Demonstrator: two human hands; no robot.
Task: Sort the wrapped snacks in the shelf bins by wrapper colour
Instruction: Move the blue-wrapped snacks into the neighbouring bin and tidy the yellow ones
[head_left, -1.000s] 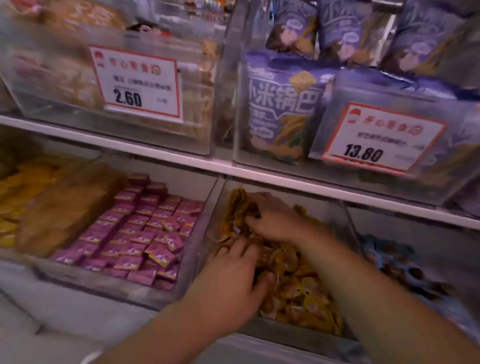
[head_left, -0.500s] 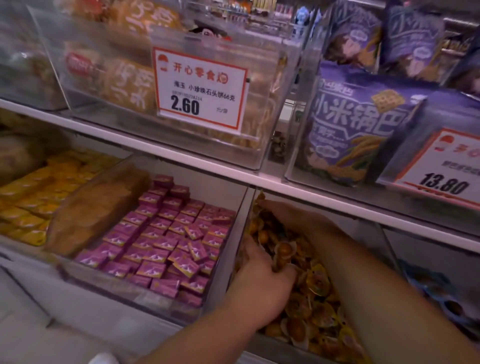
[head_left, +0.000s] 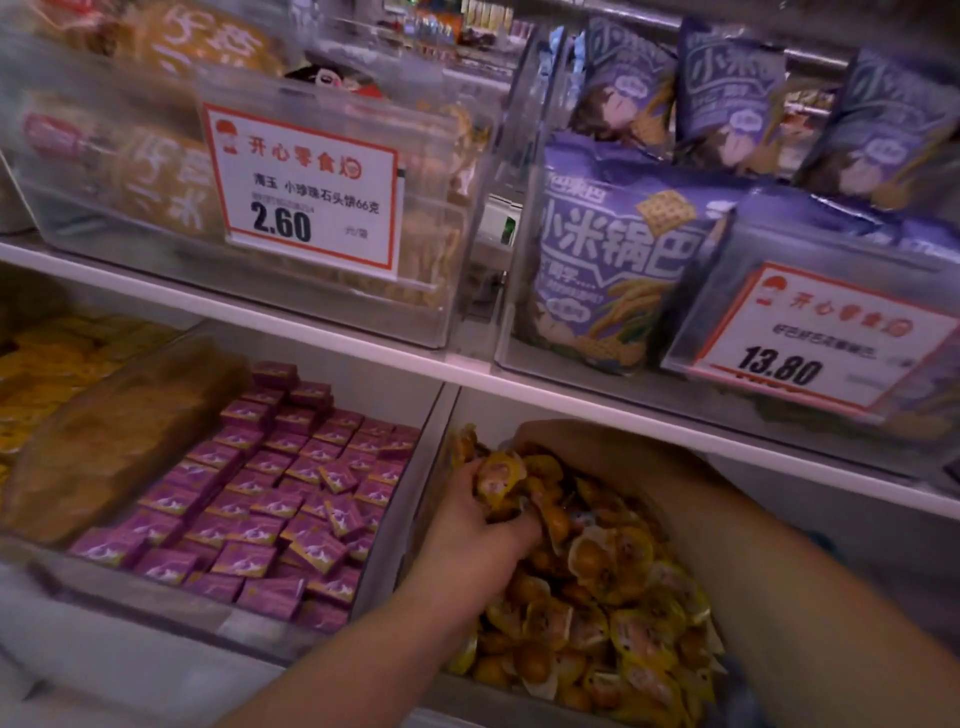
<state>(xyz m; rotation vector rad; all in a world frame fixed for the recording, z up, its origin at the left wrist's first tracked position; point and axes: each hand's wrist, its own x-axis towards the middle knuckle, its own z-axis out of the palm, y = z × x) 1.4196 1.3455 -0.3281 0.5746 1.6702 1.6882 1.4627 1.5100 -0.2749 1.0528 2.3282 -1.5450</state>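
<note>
Both hands are down in the clear bin (head_left: 434, 499) of orange-yellow snacks (head_left: 613, 597), probably digging for strays. The left hand (head_left: 480, 525) has its fingers curled round one orange-yellow pack (head_left: 498, 475), lifting it off the heap. The right hand (head_left: 576, 441) reaches to the back of the pile; can't tell how its fingers sit. Next bin over, purple packs (head_left: 270, 499) lie mostly in neat rows, way too many to count. Two price tags (head_left: 304, 192) show on the shelf above, plus four purple bags (head_left: 618, 249).
</note>
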